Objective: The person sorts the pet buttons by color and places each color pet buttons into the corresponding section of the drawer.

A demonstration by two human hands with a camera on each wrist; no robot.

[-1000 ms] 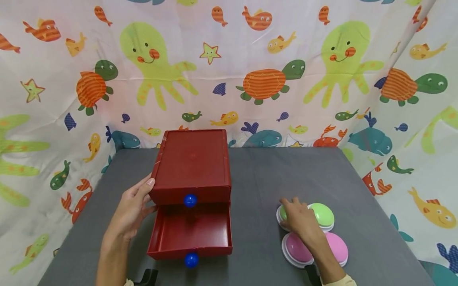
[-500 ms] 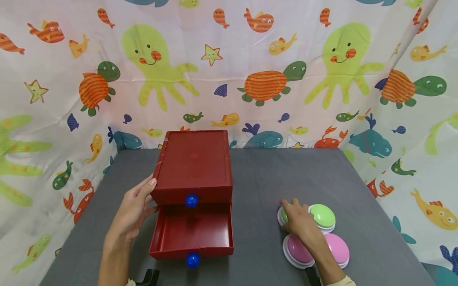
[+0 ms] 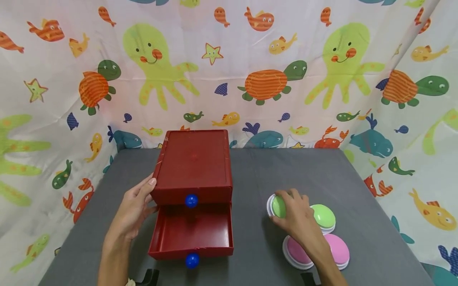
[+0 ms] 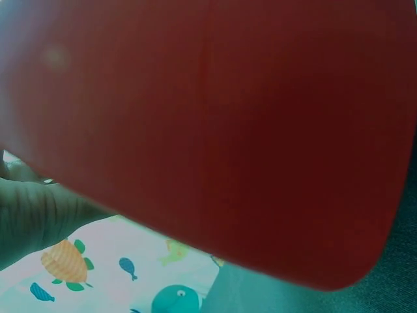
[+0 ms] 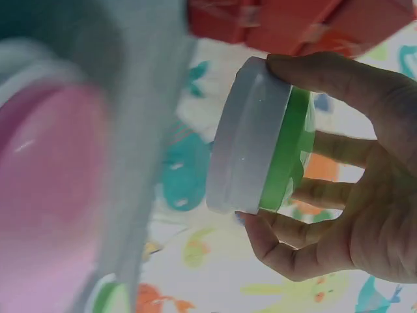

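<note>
In the head view my left hand (image 3: pixel 134 206) grips the left front edge of a red two-drawer box (image 3: pixel 195 159), thumb on its corner. The box's side fills most of the left wrist view. Its top drawer is closed, and its lower drawer (image 3: pixel 195 232), with a blue ball knob (image 3: pixel 192 260), is pulled out. My right hand (image 3: pixel 298 214) holds a green-domed round button (image 3: pixel 278 206) with a white base. The right wrist view shows the button (image 5: pixel 260 143) tilted on edge and lifted, thumb and fingers around its rim.
Another green-domed button (image 3: pixel 323 216) and two pink-domed ones (image 3: pixel 338 248) lie on the grey table (image 3: pixel 257 174) by my right hand. A patterned sea-animal curtain (image 3: pixel 229 79) surrounds the table at the back and sides.
My right hand has lifted the left green-domed button from the table, moving it slightly up and left and tilting it. My left hand and the drawer box have stayed in place.
</note>
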